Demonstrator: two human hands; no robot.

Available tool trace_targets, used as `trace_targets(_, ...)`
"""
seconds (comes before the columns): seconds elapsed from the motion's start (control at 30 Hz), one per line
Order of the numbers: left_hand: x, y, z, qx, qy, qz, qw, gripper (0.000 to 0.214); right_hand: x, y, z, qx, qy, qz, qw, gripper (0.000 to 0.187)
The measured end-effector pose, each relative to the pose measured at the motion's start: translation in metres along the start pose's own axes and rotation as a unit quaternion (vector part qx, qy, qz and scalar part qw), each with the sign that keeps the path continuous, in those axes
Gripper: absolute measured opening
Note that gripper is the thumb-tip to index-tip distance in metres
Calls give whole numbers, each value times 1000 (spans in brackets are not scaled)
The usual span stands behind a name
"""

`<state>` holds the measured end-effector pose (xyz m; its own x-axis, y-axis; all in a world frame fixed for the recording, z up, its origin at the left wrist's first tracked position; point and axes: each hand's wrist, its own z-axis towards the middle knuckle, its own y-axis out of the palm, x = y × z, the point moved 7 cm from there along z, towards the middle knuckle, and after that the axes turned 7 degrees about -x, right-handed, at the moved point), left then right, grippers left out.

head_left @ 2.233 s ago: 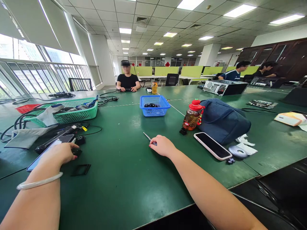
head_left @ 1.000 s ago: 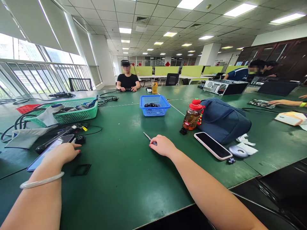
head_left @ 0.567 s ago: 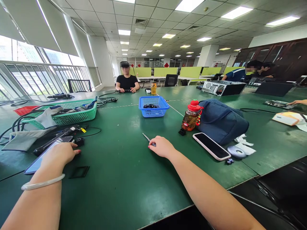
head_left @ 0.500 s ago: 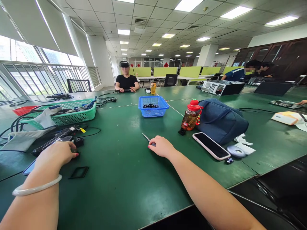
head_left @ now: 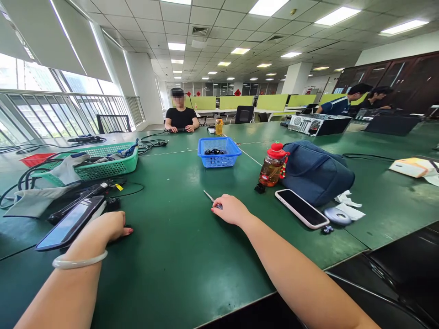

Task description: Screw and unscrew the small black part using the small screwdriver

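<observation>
My right hand rests on the green table, its fingers closed round a thin silver pointed tool. The tool's tip points away to the far left, and its other end is hidden in the hand. Low over the table at the left, my left hand has its fingers bent in and the thumb stretched along below. Something dark shows at its fingertips, too covered to name. Just behind this hand is a small black block. A tablet-like device with a lit screen lies to its left, partly behind my wrist.
A green basket with cables and gloves stands at the left. A blue basket holds black parts. At the right are a bottle, a dark blue bag and a phone. A person sits opposite.
My left hand has moved right and slightly towards me, uncovering the lit screen. The black square frame seen on the table earlier is now out of sight. My right hand stays put.
</observation>
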<state>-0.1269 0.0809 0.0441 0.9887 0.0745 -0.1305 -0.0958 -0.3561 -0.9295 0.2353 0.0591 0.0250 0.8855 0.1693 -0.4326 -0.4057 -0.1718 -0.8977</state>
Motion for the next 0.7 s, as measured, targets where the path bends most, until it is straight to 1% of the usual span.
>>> trace_targets(0.03,1,1,2,-12,-6,17,1000,24,0,0,0,1,2,1,1000,21)
trace_targets(0.13,9,1,3,0,-17,37,999,36,0,0,0,1,5,2,1000,21)
trace_targets(0.2,15,6,0,3,-6,48,999,40,0,0,0,-1,4,0,1000,21)
trace_targets(0.27,18,13,-4,9,15,52,998,40,0,1,0,-1,1,-2,1000,21)
trace_targets(0.33,18,18,-11,31,30,48,998,35,0,1,1,-2,-2,-2,1000,21)
trace_targets(0.4,15,20,-17,57,25,36,997,30,0,2,1,-1,-4,-1,1000,21)
trace_targets(0.47,12,20,-23,69,8,12,998,34,1,2,1,0,-7,-1,1000,21)
trace_targets(0.53,5,14,-29,88,-12,-30,996,47,1,2,1,2,-10,0,1000,21)
trace_targets(0.57,0,8,-33,113,-25,-52,992,54,1,2,1,3,-11,1,1000,21)
trace_targets(0.63,-15,-8,-43,182,-67,-82,977,63,1,2,1,4,-9,5,1000,21)
trace_targets(0.7,-31,-20,-52,237,-124,-85,960,65,1,2,1,5,-6,7,1000,20)
